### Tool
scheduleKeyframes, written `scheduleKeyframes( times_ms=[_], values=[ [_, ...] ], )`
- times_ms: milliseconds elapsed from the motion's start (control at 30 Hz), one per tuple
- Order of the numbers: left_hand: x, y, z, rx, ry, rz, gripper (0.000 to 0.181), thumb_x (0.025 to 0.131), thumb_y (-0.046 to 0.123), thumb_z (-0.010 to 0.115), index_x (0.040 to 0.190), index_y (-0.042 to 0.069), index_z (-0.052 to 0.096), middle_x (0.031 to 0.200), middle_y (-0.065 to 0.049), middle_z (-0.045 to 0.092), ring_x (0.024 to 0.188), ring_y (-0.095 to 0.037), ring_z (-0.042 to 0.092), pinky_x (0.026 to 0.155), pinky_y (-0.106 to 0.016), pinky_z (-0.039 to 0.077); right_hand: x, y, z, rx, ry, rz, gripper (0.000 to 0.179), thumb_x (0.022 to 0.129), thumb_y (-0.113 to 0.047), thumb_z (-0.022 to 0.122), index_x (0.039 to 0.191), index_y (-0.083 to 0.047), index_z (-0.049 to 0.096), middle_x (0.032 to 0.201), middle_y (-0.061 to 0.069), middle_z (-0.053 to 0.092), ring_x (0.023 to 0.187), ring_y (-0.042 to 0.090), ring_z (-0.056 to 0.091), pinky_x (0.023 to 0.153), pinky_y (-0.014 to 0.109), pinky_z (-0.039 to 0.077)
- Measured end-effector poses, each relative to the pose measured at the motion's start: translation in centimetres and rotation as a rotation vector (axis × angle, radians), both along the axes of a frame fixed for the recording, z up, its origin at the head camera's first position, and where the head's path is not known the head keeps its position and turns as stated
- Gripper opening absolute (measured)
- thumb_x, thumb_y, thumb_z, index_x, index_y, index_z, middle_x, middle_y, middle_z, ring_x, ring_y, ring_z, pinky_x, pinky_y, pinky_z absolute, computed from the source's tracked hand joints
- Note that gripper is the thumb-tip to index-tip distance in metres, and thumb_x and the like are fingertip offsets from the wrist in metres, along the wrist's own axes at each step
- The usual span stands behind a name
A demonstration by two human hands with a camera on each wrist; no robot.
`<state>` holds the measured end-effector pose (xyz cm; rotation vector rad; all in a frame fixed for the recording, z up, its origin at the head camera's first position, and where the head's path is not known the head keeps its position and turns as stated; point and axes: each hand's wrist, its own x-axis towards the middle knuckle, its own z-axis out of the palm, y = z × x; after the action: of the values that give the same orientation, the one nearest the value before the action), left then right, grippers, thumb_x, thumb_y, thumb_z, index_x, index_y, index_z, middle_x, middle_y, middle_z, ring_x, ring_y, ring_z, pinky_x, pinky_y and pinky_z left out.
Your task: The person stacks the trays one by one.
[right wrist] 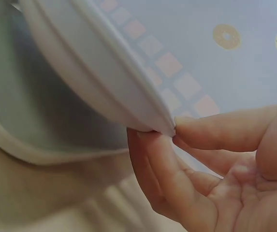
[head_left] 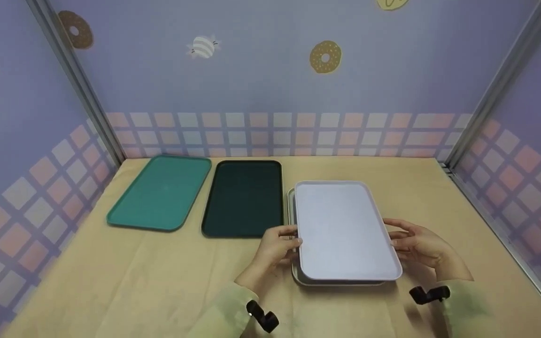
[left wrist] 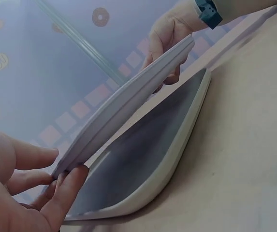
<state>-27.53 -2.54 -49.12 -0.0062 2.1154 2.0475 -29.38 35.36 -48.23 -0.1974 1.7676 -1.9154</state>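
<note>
Both hands hold a white-lavender tray [head_left: 343,230] by its long sides, raised above another tray. My left hand [head_left: 276,246] pinches the left edge, thumb on the rim and fingers beneath. On the opposite edge my right hand [head_left: 418,241] grips the same way; in the right wrist view its thumb [right wrist: 215,133] presses the rim from above. The lower tray [left wrist: 189,130], with a pale rim and greyish inside, lies on the table, mostly hidden from the head view. A gap shows between the two trays in both wrist views.
A teal tray [head_left: 160,192] lies at the far left of the cloth-covered table [head_left: 158,281]. Beside it, nearer the middle, is a dark green tray [head_left: 244,199]. Patterned walls [head_left: 261,70] enclose the back and sides.
</note>
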Motion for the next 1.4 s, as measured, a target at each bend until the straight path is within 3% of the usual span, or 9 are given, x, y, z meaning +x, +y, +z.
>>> scheduleKeyframes(
  times_ms=[333, 600, 933, 1100, 1400],
  values=[
    [-0.4, -0.7, -0.6, -0.153, 0.045, -0.011, 0.041, 0.09, -0.007, 0.07, 0.132, -0.007, 0.065, 0.117, -0.02, 0.07, 0.079, -0.013, 0.065, 0.057, -0.022, 0.058, 0.1, -1.4, -0.6, 0.105, 0.0, -0.046, 0.079, 0.096, 0.003, 0.064, 0.162, -0.001, 0.021, 0.117, 0.003, 0.067, 0.097, 0.012, 0.07, 0.079, 0.025, 0.059],
    [-0.3, -0.9, -1.1, -0.175, 0.057, 0.003, 0.037, 0.089, -0.011, 0.068, 0.125, -0.009, 0.067, 0.111, -0.02, 0.071, 0.073, -0.014, 0.063, 0.057, -0.023, 0.055, 0.0, -2.3, -0.8, 0.226, 0.05, -0.093, 0.076, 0.094, 0.003, 0.064, 0.16, 0.0, 0.026, 0.105, 0.002, 0.061, 0.081, 0.009, 0.063, 0.066, 0.024, 0.053],
    [-0.3, -0.8, -1.3, -0.195, 0.081, 0.0, 0.037, 0.088, -0.012, 0.067, 0.125, -0.011, 0.067, 0.11, -0.021, 0.072, 0.073, -0.012, 0.062, 0.057, -0.022, 0.054, 0.0, -3.2, -0.9, 0.3, 0.078, -0.126, 0.074, 0.092, 0.008, 0.061, 0.158, 0.004, 0.029, 0.096, 0.0, 0.058, 0.072, 0.007, 0.055, 0.063, 0.021, 0.051],
    [-0.3, -0.8, -1.4, -0.199, 0.076, -0.002, 0.037, 0.088, -0.013, 0.067, 0.124, -0.011, 0.067, 0.113, -0.022, 0.072, 0.08, -0.012, 0.064, 0.061, -0.025, 0.058, 0.1, -3.3, -1.0, 0.318, 0.079, -0.137, 0.074, 0.092, 0.008, 0.06, 0.159, 0.004, 0.028, 0.094, 0.0, 0.055, 0.069, 0.007, 0.051, 0.061, 0.021, 0.047],
    [-0.3, -0.9, -1.3, -0.221, 0.092, 0.0, 0.034, 0.087, -0.011, 0.068, 0.121, -0.01, 0.069, 0.105, -0.02, 0.073, 0.074, -0.011, 0.064, 0.061, -0.026, 0.058, 0.3, -3.8, -0.9, 0.311, 0.11, -0.139, 0.074, 0.09, 0.008, 0.059, 0.157, 0.008, 0.029, 0.094, 0.001, 0.058, 0.063, 0.008, 0.046, 0.058, 0.021, 0.042]
  ],
)
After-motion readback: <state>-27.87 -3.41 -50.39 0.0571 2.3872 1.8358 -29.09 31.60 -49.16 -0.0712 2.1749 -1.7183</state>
